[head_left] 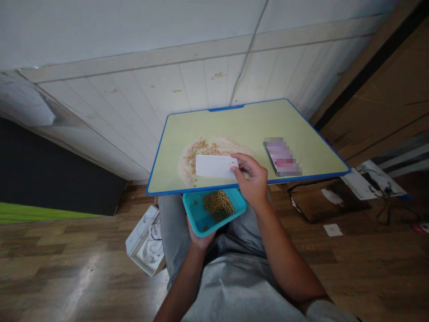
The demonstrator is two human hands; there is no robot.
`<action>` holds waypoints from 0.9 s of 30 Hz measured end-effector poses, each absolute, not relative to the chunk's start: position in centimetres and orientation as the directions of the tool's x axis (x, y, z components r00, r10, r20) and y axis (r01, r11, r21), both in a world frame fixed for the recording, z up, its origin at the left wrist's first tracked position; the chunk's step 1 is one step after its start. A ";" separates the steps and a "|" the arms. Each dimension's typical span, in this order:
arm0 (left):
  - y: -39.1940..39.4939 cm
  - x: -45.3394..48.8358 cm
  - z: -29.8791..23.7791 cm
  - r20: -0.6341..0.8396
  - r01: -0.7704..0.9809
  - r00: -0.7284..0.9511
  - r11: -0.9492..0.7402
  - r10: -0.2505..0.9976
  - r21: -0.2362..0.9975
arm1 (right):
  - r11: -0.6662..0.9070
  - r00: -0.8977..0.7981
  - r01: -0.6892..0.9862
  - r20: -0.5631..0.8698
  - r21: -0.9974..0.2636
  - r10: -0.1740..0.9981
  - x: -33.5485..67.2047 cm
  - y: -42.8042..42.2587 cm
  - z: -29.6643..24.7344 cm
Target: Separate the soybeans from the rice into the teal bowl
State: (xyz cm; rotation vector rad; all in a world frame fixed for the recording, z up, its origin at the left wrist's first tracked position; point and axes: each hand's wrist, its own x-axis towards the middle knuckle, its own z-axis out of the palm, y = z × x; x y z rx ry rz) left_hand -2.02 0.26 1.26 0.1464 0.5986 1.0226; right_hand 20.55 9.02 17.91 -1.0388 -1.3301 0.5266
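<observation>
Between the thumb and fingers of my right hand (251, 179) is one end of a flat white card (214, 166). The card is held low over the table, in front of a spread of pale grains (231, 144) mixed with orange-yellow kernels (200, 146). My left hand (201, 237) grips a teal plastic tub (197, 213) from below, its fingers partly hidden underneath. Tilted a little, the tub sits over my lap just below the table's near edge. Small greenish-tan beans (219, 205) are heaped in it toward the right.
The light-green table (301, 129) has a blue rim. A blurred-out phone (282, 156) lies on its right side. An open white box (145, 241) stands on the floor at left, and a brown cardboard box (321, 201) is under the table at right. A wall rises behind.
</observation>
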 end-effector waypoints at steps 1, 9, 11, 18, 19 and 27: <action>0.3 -2.0 1.3 -0.407 -0.759 0.369 0.524 0.836 0.387 | 0.484 0.211 0.243 0.533 -0.841 0.819 20.4 9.1 17.9; 0.3 -1.6 2.4 -0.449 -0.779 0.326 0.506 0.832 0.372 | 0.509 0.160 0.220 0.545 -0.832 0.823 19.5 9.0 18.2; 0.2 -1.5 2.8 -0.440 -0.782 0.334 0.505 0.834 0.365 | 0.510 0.123 0.191 0.536 -0.838 0.835 19.4 8.7 18.3; 0.2 -1.1 4.1 -0.412 -0.811 0.359 0.498 0.838 0.306 | 0.521 0.104 0.196 0.546 -0.831 0.832 19.1 8.2 18.6; 0.2 -1.1 4.0 -0.411 -0.810 0.364 0.502 0.836 0.302 | 0.518 0.120 0.202 0.545 -0.832 0.830 19.2 8.2 18.6; 0.1 -2.1 1.2 -0.351 -0.785 0.425 0.533 0.834 0.317 | 0.473 0.254 0.224 0.520 -0.852 0.816 20.1 8.7 18.2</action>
